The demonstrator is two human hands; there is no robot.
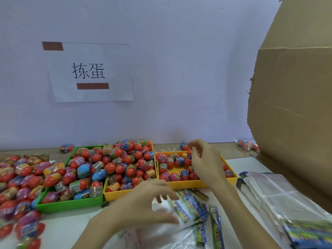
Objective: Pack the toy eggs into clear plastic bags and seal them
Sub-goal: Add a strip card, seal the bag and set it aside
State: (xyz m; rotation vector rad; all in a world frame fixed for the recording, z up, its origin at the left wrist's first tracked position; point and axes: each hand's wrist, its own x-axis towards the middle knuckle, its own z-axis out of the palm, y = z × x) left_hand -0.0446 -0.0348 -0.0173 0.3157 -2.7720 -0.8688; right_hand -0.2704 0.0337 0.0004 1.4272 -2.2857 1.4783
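**Small, smooth eggs: take them round the middle**

Head view: the right hand reaches over the shallow yellow plastic tray at the back right of the bench, its fingers curled at the far rim near a red-and-blue toy egg; whether they already pinch an egg I cannot tell. The left hand hovers lower, blurred, fingers spread and loosely bent over the clear plastic bags, apparently gripping nothing.

More shrink-wrapped red plastic toy eggs heap a second yellow tray and the green plastic tray to its left; bagged ones lie at far left.

The eggs look light, rigid and glossy, so likely to roll or slip; a fingertip pinch round the widest part should hold. The bags look thin, limp and slippery, best opened at the mouth with thumb and forefinger. A stack of flat clear bags lies beside a brown cardboard box.
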